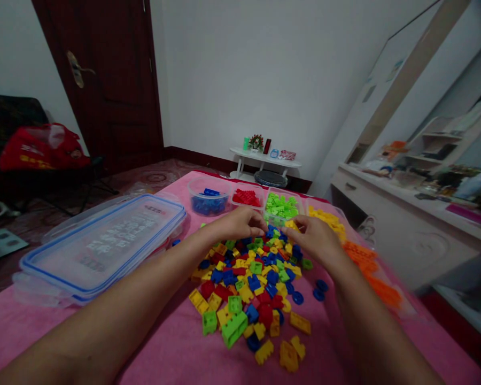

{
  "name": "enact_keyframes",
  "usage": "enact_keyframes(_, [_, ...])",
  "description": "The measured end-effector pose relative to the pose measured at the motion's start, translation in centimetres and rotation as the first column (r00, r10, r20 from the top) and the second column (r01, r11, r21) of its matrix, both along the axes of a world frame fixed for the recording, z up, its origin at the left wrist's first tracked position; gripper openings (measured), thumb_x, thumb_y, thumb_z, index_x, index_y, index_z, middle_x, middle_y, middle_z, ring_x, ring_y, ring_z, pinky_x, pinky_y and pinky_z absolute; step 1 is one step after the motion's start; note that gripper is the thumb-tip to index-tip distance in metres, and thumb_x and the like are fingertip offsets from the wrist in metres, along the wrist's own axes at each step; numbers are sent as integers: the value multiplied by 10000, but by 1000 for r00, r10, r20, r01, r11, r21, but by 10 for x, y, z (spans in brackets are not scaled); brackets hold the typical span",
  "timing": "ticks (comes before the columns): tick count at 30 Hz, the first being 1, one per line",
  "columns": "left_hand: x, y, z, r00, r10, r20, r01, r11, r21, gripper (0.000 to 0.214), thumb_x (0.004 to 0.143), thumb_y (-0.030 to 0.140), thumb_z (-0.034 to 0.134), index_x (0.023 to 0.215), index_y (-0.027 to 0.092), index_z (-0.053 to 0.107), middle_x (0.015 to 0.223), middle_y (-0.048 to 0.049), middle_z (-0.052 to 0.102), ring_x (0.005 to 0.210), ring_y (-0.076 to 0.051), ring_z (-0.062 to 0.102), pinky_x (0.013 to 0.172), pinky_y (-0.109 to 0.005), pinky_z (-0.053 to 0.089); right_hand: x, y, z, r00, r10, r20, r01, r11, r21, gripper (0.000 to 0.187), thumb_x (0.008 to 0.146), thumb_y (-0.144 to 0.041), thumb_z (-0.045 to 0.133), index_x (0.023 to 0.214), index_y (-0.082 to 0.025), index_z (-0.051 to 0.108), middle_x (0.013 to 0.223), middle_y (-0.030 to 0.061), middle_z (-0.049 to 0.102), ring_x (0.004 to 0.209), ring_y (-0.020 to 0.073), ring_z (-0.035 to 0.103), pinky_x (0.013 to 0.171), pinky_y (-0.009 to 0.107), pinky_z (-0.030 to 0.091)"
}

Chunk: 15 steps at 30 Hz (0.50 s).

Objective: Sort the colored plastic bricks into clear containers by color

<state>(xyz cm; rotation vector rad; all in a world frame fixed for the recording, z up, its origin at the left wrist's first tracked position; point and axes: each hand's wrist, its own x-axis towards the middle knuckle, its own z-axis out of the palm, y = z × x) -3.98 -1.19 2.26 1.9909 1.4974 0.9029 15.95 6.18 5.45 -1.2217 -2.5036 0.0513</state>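
A mixed pile of toy building blocks (260,272) in yellow, blue, red and green lies on the pink cloth. At its far edge is my left hand (242,222), fingers curled down over the blocks; whatever may be between them is hidden. My right hand (316,235) is across from it, with thumb and fingers closed on a yellow block (292,225). Just beyond my hands are a round tub of blue blocks (209,202), a box of red blocks (246,198) and a box of green blocks (281,204).
Yellow blocks (328,220) sit in another clear box, right of the green ones. Orange pieces (364,262) lie along the right edge. Large clear lids with blue seals (108,240) are stacked at left. A dresser (409,203) flanks the bed-like pink surface (160,342).
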Motion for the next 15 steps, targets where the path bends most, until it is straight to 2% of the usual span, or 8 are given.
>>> enact_keyframes(3, [10, -9, 9, 984, -48, -174, 48, 999, -3, 252, 729, 168, 603, 960, 119, 692, 903, -59, 706, 760, -132, 619, 665, -199, 437, 4, 6, -3, 999, 42, 23, -41, 998, -52, 313, 736, -477, 533, 631, -190, 601, 580, 1, 556, 543, 124, 473, 497, 243, 219])
enact_keyframes(6, [13, -17, 20, 939, -27, -343, 33, 999, 11, 260, 718, 181, 616, 962, 142, 695, 904, -55, 705, 775, -143, 616, 680, -212, 426, 1, 5, -10, 996, -14, 89, 16, 1000, -15, 296, 722, -482, 552, 678, -200, 630, 608, 14, 579, 555, 136, 490, 496, 255, 207])
enact_keyframes(9, [6, -27, 33, 866, -11, -500, -37, 996, -87, 245, 688, 206, 636, 918, 166, 708, 823, -40, 705, 691, -140, 599, 630, -222, 410, -3, 1, -19, 984, -10, 179, 13, 1000, -17, 257, 710, -451, 577, 791, -226, 673, 705, 43, 641, 648, 180, 554, 523, 267, 236])
enact_keyframes(12, [-4, -36, 47, 786, -65, -615, -94, 970, -224, 283, 615, 294, 704, 882, 203, 724, 779, -26, 700, 635, -141, 578, 595, -229, 395, -7, -1, -30, 972, 26, 234, -11, 998, -66, 288, 707, -406, 587, 934, -252, 677, 846, 66, 682, 797, 230, 598, 584, 277, 298])
enact_keyframes(15, [-6, -41, 53, 697, -84, -712, -162, 949, -270, 355, 536, 314, 746, 882, 236, 728, 802, -16, 701, 652, -154, 582, 564, -226, 382, -8, 0, -38, 967, 36, 252, -16, 997, -80, 342, 718, -377, 568, 1021, -240, 650, 944, 88, 680, 875, 253, 602, 638, 294, 335])
